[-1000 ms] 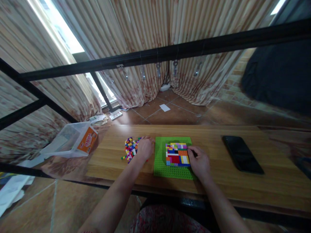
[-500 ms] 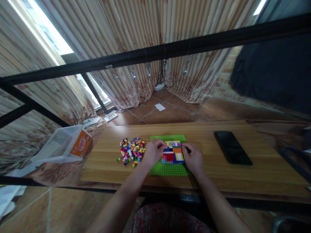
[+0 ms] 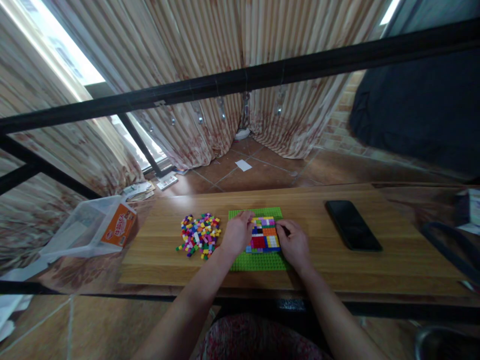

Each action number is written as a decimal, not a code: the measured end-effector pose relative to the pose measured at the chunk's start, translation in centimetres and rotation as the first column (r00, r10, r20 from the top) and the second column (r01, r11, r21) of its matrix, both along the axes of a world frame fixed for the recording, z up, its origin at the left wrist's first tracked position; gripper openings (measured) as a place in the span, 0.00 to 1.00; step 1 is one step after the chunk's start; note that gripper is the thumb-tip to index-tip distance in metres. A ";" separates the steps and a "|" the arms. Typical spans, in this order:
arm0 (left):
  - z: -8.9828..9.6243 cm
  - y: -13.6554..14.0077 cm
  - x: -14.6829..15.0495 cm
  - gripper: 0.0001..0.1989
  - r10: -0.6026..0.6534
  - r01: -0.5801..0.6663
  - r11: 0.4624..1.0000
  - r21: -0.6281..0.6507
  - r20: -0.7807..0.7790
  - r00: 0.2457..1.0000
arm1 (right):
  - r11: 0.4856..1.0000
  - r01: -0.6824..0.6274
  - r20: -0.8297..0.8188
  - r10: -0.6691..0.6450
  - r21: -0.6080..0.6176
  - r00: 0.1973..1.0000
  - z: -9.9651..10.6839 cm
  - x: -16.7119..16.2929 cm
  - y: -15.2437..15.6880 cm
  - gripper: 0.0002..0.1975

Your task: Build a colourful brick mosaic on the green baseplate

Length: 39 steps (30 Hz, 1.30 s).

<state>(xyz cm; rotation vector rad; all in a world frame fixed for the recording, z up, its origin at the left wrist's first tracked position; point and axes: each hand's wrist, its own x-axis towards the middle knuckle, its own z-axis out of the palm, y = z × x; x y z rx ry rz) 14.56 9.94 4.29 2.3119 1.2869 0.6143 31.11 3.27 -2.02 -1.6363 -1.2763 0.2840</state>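
Left hand (image 3: 237, 234) bends over the near-left part of a multicoloured brick panel (image 3: 264, 234), fingers curled at its left edge; whether they are pinched together on a small brick cannot be told. Right hand (image 3: 294, 241) curls at the panel's right edge, thumb and forefinger close, its grip likewise unclear. The panel lies on a green baseplate (image 3: 258, 262) on the wooden bench (image 3: 150, 242). It looks like light, stiff, smooth plastic, probably sturdy when pressed from above but liable to split at the joints if twisted; its two side edges seem the best hold. The left hand hides part of that left edge. Loose bricks (image 3: 200, 235) lie heaped left of the baseplate, a phone (image 3: 353, 225) well apart on the right, and a clear bin (image 3: 80, 225) beyond the bench's left end.
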 end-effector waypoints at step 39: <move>-0.7 1.3 -0.2 0.14 0.058 -0.025 0.984 -0.178 0.183 0.981 | 1.000 -0.009 -0.002 0.009 0.002 1.000 0.0 0.1 -0.1 0.13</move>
